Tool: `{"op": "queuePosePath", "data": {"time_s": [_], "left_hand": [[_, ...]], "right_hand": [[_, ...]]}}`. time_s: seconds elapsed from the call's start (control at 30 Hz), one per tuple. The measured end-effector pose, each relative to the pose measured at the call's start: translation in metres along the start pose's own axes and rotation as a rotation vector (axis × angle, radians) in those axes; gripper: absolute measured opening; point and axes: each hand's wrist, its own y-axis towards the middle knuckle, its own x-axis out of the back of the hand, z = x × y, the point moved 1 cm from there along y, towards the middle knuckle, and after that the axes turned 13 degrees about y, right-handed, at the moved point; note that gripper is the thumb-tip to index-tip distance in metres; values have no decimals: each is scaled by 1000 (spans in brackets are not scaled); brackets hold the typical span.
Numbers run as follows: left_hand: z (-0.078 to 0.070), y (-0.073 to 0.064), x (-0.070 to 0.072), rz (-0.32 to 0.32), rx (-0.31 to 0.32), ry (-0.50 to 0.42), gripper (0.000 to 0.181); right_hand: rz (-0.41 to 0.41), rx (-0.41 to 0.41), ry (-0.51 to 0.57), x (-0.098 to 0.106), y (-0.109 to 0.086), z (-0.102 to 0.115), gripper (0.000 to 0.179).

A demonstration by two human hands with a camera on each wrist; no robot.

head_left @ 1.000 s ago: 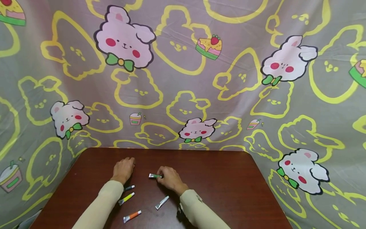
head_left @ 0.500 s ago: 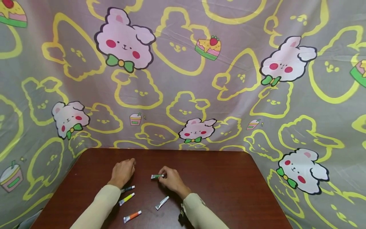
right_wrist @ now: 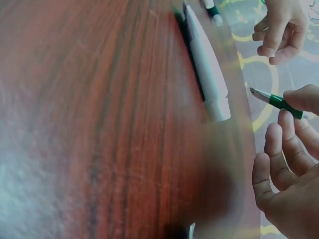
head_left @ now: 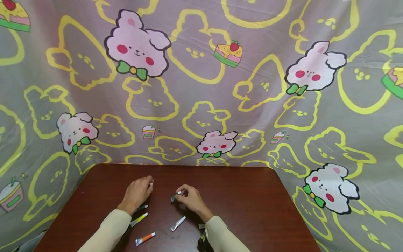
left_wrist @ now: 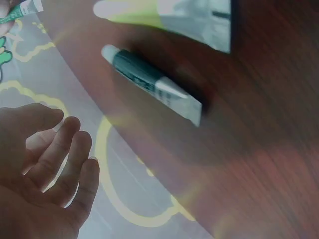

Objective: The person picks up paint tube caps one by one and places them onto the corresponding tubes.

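My right hand (head_left: pixel 192 201) pinches a small green paint tube (head_left: pixel 175 196) between thumb and fingers, above the table. In the right wrist view the tube (right_wrist: pixel 279 103) shows a silver crimped end pointing away from the hand. My left hand (head_left: pixel 137 193) hovers over the left side, fingers loosely bent; the left wrist view shows no tube in it. Close to that hand lies a dark green paint tube (left_wrist: pixel 144 77), partly hidden by the wrist in the head view. Below it lies a yellow tube (head_left: pixel 139 219), then an orange tube (head_left: pixel 145 239). A white tube (head_left: pixel 178 224) lies nearer the right forearm.
The dark brown wooden table (head_left: pixel 245 210) has rounded far corners. Behind and beside it hangs a grey-pink cloth (head_left: pixel 201 87) printed with rabbits and yellow outlines. A black device (head_left: pixel 203 241) is strapped below the right sleeve.
My right hand has turned the green tube from lying nearly level to a slant, its silver end now lower left. The left hand has moved slightly right. The tubes on the table stay put.
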Motion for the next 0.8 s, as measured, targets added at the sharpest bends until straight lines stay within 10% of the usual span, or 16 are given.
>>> {"op": "queuePosePath", "data": {"time_s": [0.8], "left_hand": [[-39, -21, 27, -79, -16, -113, 16]], "right_hand": [[81, 64, 191, 15, -21, 16, 14]]}}
